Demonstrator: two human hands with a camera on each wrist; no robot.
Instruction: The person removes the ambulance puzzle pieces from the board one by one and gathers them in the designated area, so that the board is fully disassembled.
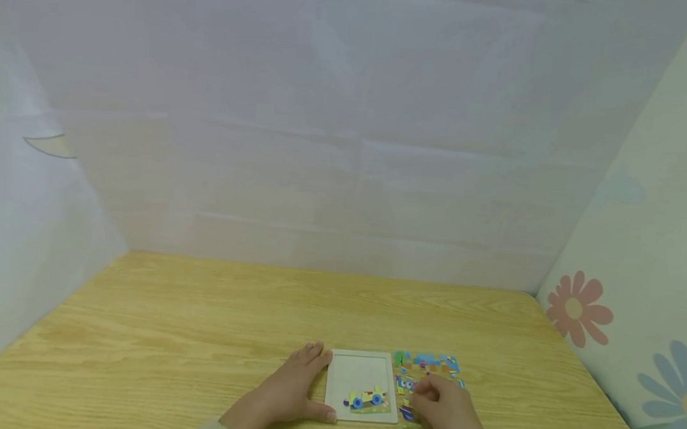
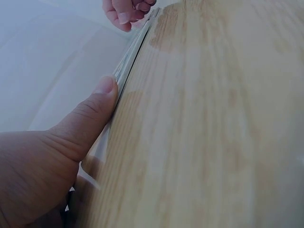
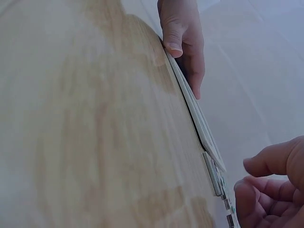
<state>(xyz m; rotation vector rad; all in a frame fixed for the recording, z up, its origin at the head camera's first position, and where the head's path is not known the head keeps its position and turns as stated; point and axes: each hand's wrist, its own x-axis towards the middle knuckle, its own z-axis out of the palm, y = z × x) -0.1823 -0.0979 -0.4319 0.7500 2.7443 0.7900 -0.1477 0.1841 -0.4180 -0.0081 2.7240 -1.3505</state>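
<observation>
A pale wooden puzzle tray [image 1: 362, 372] lies flat on the table. My left hand [image 1: 296, 385] steadies its left side with fingers spread, the thumb [image 2: 97, 102] at the near left corner and the fingertips by the far left one. Inside the tray, joined puzzle pieces [image 1: 367, 401] with yellow shapes and blue wheels sit low and to the right. Right of it, my right hand [image 1: 441, 407] hovers over loose colourful puzzle pieces [image 1: 426, 360]. Its fingers are loosely bent, and the right wrist view shows a gap between thumb and forefinger [image 3: 247, 192] with nothing visible in it.
The wood-grain table [image 1: 200, 336] stretches out to the left and behind the tray. Pale cloth walls [image 1: 345, 176] enclose the back and both sides, with printed flowers [image 1: 575, 308] on the right one.
</observation>
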